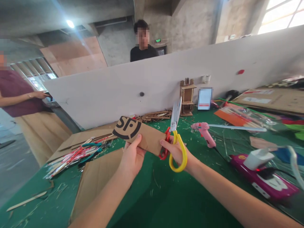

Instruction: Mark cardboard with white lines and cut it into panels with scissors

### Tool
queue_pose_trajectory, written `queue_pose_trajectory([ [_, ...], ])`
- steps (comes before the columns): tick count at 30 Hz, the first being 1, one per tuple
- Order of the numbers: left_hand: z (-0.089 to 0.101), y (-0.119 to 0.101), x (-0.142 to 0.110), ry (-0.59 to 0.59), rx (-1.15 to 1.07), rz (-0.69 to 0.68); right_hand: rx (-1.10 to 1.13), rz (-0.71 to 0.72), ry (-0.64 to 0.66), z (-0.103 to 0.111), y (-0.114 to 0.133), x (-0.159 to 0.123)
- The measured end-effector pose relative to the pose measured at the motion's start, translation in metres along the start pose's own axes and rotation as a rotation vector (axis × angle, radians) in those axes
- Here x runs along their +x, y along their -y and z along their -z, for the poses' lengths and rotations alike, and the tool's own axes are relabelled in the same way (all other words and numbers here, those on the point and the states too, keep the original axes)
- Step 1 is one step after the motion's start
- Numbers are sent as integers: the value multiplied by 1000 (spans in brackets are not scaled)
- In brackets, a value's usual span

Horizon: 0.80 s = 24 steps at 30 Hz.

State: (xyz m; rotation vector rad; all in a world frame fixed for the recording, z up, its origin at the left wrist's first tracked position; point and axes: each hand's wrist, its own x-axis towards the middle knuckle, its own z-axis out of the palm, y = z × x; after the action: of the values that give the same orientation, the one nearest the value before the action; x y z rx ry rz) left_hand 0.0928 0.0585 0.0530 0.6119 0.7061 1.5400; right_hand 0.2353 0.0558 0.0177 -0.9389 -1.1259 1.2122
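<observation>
bare left forearm (106,193) and bare right forearm (223,186) are spanning the foreground over a green tabletop (166,205). the left hand (133,156), fingers bent into a pinch, is holding a flat brown cardboard piece with black lettering (149,136) by its lower edge; the right hand (178,152), partly curled, is gripping its other end along with metal scissors with yellow and red handles (175,126), blades pointing upward. that piece is hanging above the table. rightward, a pink glue gun (207,135) is resting beyond a magenta power strip (287,190)
</observation>
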Motion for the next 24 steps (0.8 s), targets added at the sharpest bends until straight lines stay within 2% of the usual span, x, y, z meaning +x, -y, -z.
queue_pose_trajectory([
  [4, 8, -16, 13, 1, 16, 76, -86, 59, -30, 10, -2, 7],
  [6, 17, -33, 27, -50, 53, 29, -160, 68, -30, 16, 0, 10],
  [8, 30, -52, 42, -85, 195, -140, -270, 90, -42, 21, 2, 11],
  [9, 36, -59, 49, -62, 317, -225, -321, 105, -45, 22, 3, 11],
  [11, 48, -68, 60, 58, 598, -310, -384, 123, -38, 22, 5, 10],
  [13, 56, -68, 65, 123, 837, -386, -384, 110, -42, 20, 6, 8],
  [16, 61, -58, 66, 42, 1016, -500, -336, 67, -80, 15, 3, 6],
  [19, 63, -50, 66, -1, 1002, -469, -296, 43, -83, 16, -1, 7],
  [24, 64, -55, 65, 159, 1002, -255, -269, 21, -91, 20, -5, 11],
])
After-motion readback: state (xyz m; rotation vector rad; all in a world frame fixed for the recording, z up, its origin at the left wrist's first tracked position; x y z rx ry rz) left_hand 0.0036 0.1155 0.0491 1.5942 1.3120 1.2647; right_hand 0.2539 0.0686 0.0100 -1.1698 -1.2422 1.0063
